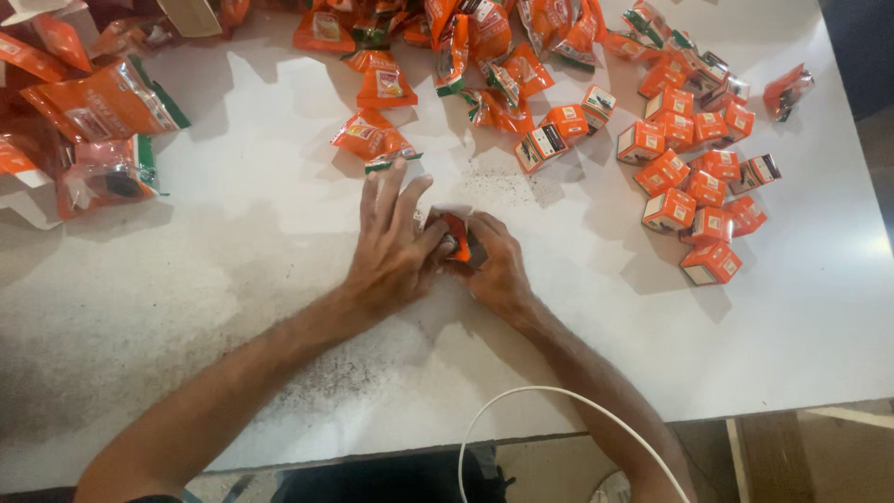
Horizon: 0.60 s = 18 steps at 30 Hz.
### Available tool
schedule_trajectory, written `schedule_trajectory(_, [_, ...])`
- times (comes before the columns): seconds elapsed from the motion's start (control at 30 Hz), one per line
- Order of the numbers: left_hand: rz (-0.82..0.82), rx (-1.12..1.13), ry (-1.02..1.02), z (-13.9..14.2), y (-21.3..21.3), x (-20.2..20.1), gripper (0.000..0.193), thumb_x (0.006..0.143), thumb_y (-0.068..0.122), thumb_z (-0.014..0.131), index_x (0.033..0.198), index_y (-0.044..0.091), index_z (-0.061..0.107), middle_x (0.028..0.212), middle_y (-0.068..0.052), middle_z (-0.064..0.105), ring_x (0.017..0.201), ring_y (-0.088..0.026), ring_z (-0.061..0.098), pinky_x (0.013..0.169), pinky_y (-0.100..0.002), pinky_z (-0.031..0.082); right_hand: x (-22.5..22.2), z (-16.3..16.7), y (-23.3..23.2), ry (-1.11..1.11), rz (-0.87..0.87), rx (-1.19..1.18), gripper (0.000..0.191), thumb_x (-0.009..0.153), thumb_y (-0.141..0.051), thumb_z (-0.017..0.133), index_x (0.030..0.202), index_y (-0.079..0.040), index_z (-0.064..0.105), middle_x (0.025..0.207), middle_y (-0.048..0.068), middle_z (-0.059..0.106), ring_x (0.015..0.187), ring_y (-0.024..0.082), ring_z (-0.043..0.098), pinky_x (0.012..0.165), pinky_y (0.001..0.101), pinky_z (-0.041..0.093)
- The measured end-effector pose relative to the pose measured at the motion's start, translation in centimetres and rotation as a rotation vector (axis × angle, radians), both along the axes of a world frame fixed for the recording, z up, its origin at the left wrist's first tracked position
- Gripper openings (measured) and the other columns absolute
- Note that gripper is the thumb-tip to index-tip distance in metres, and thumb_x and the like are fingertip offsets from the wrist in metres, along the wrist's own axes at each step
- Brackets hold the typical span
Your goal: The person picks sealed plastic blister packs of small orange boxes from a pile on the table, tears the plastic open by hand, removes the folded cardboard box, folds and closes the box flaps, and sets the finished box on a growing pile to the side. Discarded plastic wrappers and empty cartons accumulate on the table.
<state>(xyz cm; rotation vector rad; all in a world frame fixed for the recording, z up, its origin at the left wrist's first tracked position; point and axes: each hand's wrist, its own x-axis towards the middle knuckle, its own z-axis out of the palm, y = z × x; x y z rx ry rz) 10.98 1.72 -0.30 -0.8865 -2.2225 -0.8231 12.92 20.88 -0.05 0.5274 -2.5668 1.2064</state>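
Both hands met at the middle of the white, dust-speckled surface [279, 307]. The right hand [494, 265] pinched a small orange box [456, 235], while the left hand [391, 247] steadied it with fingers spread wide. Crinkled glossy orange pouches [372, 135] lay just beyond, with square cardboard boxes [694, 177] heaped at right.

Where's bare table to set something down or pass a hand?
Free: the wide strip of white table left of the left hand, below the large orange pouches; also the near-right corner below the small orange boxes. Crowded: the far edge with orange sachets, and around the right hand.
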Motion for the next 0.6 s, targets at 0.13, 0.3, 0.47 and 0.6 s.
schedule_trajectory(0.13, [0.042,0.134,-0.236,0.3,1.0,0.2,0.02,0.079,0.013,0.077,0.097,0.007,0.069,0.135,-0.024,0.048,0.135,-0.049,0.041,0.108,-0.059,0.037,-0.2,-0.8,0.2,0.123,0.031,0.053,0.06,0.066,-0.008,0.091,0.12,-0.004,0.065,0.116,0.017,0.068,0.111,0.04,0.064,0.094,0.0452,0.054])
schedule_trajectory(0.3, [-0.032,0.5,-0.677,0.3,2.4,0.2,0.024,0.084,0.004,0.071,0.104,-0.001,0.059,0.13,-0.023,0.051,0.085,-0.03,0.071,0.073,-0.038,0.059,0.1,-1.0,0.4,0.061,0.024,0.067,0.063,0.069,-0.003,0.086,0.127,-0.003,0.061,0.121,0.02,0.066,0.113,0.04,0.064,0.094,0.0445,0.055])
schedule_trajectory(0.47, [0.019,0.747,-0.834,-0.8,2.7,-0.4,0.035,0.087,0.006,0.073,0.107,0.0,0.046,0.089,-0.012,0.063,0.071,-0.017,0.068,0.06,-0.032,0.057,0.8,-0.9,0.1,-0.247,-0.032,-0.196,0.07,0.083,-0.009,0.079,0.143,-0.009,0.043,0.133,0.015,0.067,0.125,0.032,0.067,0.101,0.0394,0.055])
schedule_trajectory(0.6, [0.008,0.739,-0.878,-1.7,2.4,-1.6,0.039,0.085,0.003,0.068,0.116,0.0,0.045,0.09,-0.008,0.063,0.073,-0.012,0.068,0.058,-0.03,0.059,0.8,-0.6,-0.1,0.083,0.069,0.031,0.056,0.086,0.0,0.079,0.137,-0.002,0.057,0.138,0.022,0.063,0.133,0.039,0.06,0.107,0.045,0.054])
